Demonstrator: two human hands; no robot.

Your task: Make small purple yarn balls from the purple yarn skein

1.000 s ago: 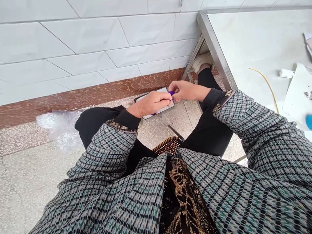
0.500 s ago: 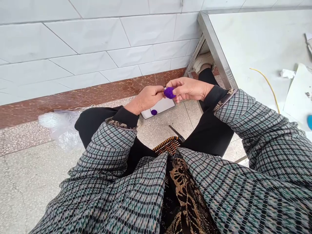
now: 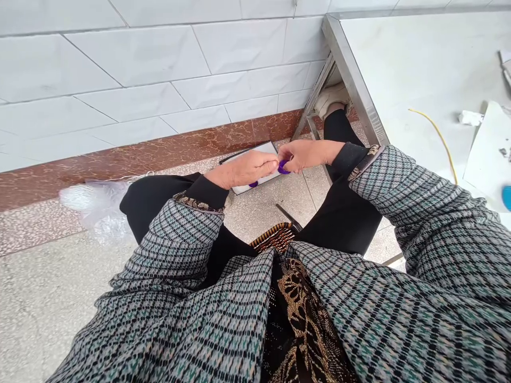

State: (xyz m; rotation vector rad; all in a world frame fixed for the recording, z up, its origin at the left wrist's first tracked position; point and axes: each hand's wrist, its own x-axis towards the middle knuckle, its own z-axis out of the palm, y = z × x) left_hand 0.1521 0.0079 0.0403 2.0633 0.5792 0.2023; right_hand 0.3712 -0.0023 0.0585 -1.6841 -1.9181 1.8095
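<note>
A small fuzzy purple piece (image 3: 283, 168), partly covered by fingers and seemingly curved, is between my two hands above a white board. My right hand (image 3: 309, 155) is closed around it with thumb and fingers. My left hand (image 3: 248, 168) is closed in a pinch, its fingertips right at the piece's left edge; what they grip is hidden. Below my left hand, a second purple piece (image 3: 253, 184) lies on the white board (image 3: 265, 180), mostly covered by the hand. The dark-edged board lies on the floor.
A woven basket (image 3: 275, 238) sits between my legs, a dark thin handle (image 3: 288, 215) beside it. Clear plastic bags (image 3: 101, 207) lie left. At right, a metal-framed white table (image 3: 391, 69) holds a yellow strip (image 3: 438, 139), paper and a blue object (image 3: 507, 197). A tiled wall stands ahead.
The purple piece has turned and dropped slightly, showing less between the fingers. My left hand has shifted right and now hides more of the second purple piece.
</note>
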